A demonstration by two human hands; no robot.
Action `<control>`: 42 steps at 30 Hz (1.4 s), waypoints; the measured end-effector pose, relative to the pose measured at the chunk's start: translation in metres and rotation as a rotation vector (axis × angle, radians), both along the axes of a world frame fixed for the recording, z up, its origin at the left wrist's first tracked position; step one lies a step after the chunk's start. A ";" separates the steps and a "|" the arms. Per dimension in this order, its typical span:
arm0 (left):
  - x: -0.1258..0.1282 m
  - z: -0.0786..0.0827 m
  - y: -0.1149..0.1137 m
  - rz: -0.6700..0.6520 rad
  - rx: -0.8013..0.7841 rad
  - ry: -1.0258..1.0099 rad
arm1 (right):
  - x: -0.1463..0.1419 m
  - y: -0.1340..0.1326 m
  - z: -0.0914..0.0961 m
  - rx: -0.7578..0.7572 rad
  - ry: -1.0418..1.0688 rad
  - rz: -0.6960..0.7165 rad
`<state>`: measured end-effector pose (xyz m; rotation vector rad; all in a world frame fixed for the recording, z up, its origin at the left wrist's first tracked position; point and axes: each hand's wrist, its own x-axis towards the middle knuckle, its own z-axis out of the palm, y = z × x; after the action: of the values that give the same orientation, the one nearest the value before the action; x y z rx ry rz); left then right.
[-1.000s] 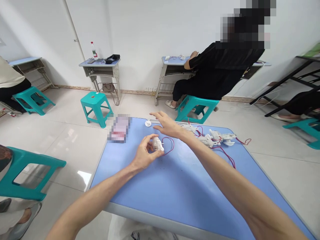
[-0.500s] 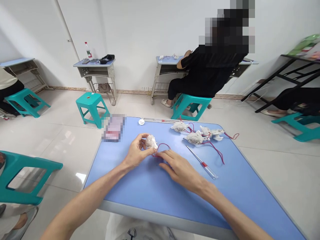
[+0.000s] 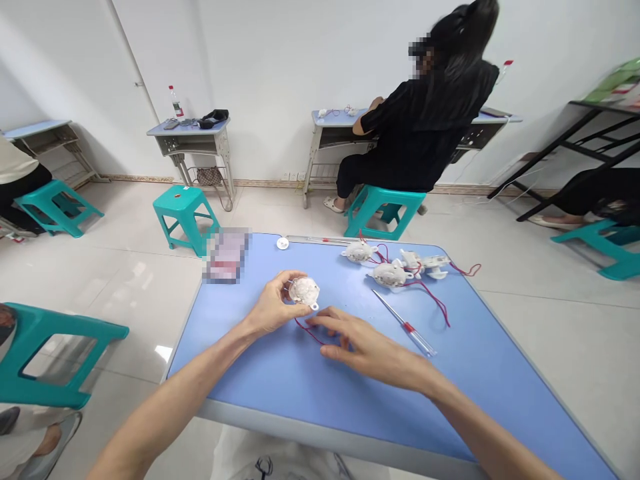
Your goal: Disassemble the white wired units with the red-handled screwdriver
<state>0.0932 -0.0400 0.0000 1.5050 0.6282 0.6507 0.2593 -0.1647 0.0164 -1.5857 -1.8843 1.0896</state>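
Observation:
My left hand (image 3: 277,301) holds a white, rounded plastic piece (image 3: 304,291) with small tabs between thumb and fingers, tilted up above the blue desk. A thin red cord (image 3: 307,331) hangs below it and runs toward my right thumb. Just to the right, my right hand (image 3: 350,337) hovers low with fingers apart, close to the cord; whether it touches the cord I cannot tell. Several similar whitish pieces with red cords, one nearer (image 3: 390,274) and one farther (image 3: 359,252), lie at the back right. A screwdriver (image 3: 406,325) with a clear handle and red band lies right of my hand.
At the desk's back edge are a small white disc (image 3: 283,244) and another thin tool (image 3: 325,240). A blurred flat item (image 3: 227,256) sits at the back left corner. Green stools (image 3: 184,200) stand around, and a person in black (image 3: 425,127) sits at a desk ahead.
My left hand has turned the white piece so its broad rounded face shows. My right hand has shifted slightly down with fingers more spread, and the cord loop has swung lower.

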 end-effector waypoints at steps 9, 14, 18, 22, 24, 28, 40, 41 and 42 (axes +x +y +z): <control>0.005 -0.009 -0.004 0.036 0.087 0.014 | 0.009 0.028 -0.007 -0.157 0.643 -0.252; 0.009 -0.013 -0.008 0.078 0.119 0.015 | -0.003 0.039 -0.008 -0.070 0.710 -0.293; 0.011 -0.011 -0.011 0.072 0.027 -0.036 | -0.007 0.041 -0.016 -0.025 0.741 -0.355; 0.009 -0.008 -0.009 0.023 -0.257 -0.197 | -0.006 0.040 -0.019 -0.017 0.756 -0.409; 0.006 -0.007 -0.005 0.033 -0.335 -0.245 | -0.005 0.038 -0.018 -0.005 0.761 -0.422; 0.001 -0.009 0.001 -0.039 -0.061 -0.121 | -0.006 0.035 -0.019 -0.046 0.821 -0.425; 0.005 -0.018 0.003 -0.048 0.118 0.052 | 0.006 0.027 -0.034 0.180 0.387 -0.422; 0.006 -0.019 0.003 -0.040 0.050 0.026 | 0.008 0.024 -0.034 0.242 0.255 -0.404; 0.006 -0.019 0.003 -0.034 -0.013 -0.003 | 0.009 0.020 -0.034 0.300 0.127 -0.372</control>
<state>0.0993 -0.0369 -0.0188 1.4998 0.6025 0.6217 0.2680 -0.1442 -0.0180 -1.5681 -1.5071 0.6936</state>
